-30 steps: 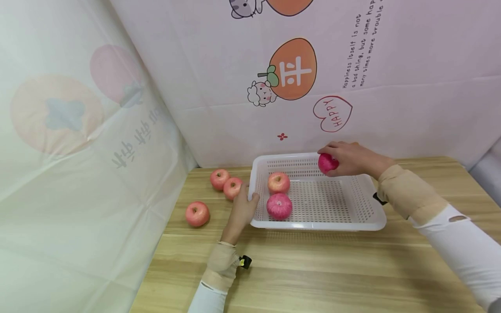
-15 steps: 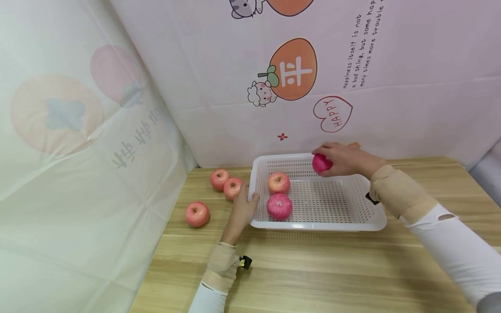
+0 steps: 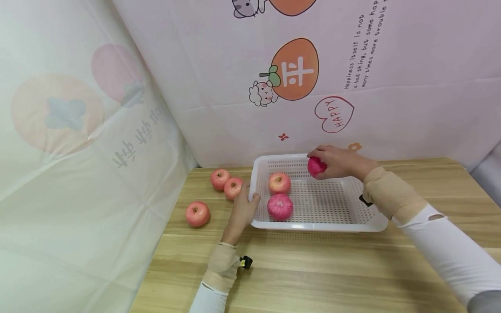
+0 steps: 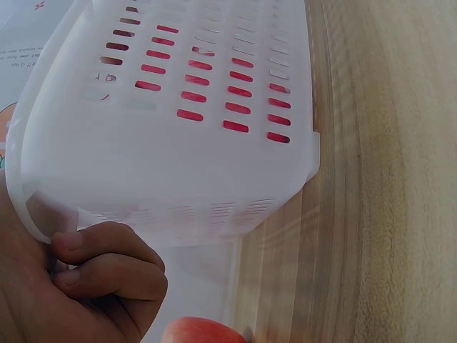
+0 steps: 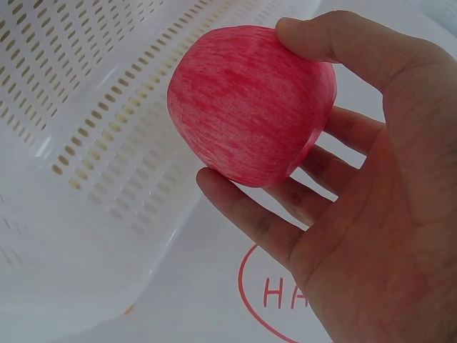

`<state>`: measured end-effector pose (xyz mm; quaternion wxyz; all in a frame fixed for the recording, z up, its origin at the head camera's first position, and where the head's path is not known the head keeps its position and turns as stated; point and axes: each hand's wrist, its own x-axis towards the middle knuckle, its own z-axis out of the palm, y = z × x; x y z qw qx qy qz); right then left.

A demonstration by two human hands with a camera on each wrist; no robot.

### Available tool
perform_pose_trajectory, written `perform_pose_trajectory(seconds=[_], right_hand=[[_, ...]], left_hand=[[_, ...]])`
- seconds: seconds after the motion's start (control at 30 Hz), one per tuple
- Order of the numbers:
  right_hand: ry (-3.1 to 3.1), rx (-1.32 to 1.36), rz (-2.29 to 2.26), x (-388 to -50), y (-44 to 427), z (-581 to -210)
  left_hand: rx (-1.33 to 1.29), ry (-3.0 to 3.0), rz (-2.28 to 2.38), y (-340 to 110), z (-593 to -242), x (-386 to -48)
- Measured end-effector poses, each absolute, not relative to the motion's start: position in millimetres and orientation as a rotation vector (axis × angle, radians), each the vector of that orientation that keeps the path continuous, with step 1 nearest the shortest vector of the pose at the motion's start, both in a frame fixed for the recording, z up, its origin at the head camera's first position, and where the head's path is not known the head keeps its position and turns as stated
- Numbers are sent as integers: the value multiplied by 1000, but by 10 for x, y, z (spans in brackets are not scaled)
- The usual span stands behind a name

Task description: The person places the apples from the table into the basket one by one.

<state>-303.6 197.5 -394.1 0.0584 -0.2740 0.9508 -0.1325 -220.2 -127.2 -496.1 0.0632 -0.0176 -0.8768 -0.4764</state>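
Table [image 3: 313, 269] lies under everything; white basket [image 3: 313, 226] sits on it, btwn L and R fingers. L hand [image 3: 243, 208] has fingers curled on the basket's end rim. R hand [image 3: 337, 161] has fingers spread wide round a held apple [image 3: 316, 167], at the basket's far side; exact ht. can't tell.

Progress, my guess: approx. halfway. Done: pink apple [image 3: 280, 207] and paler apple [image 3: 279, 183] in basket, just R of L fingers. Prob. remaining: the one in R fingers, not yet let go, + 3 on table, L of L fingers: lone apple [image 3: 197, 214], back apple [image 3: 220, 179], near apple [image 3: 233, 188] (close by the knuckles; contact unclear).

Held apple: deep pinkish-red, fine pale streaks, roundish, smooth-looking.
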Motion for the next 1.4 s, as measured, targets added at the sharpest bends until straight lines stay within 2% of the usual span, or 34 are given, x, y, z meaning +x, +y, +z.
perform_pose_trajectory(seconds=[1.4], right_hand=[[2801, -872, -393, -3069, 1665, -4223]], left_hand=[[-33, -2656, -1431, -1257, -4957, -2184]])
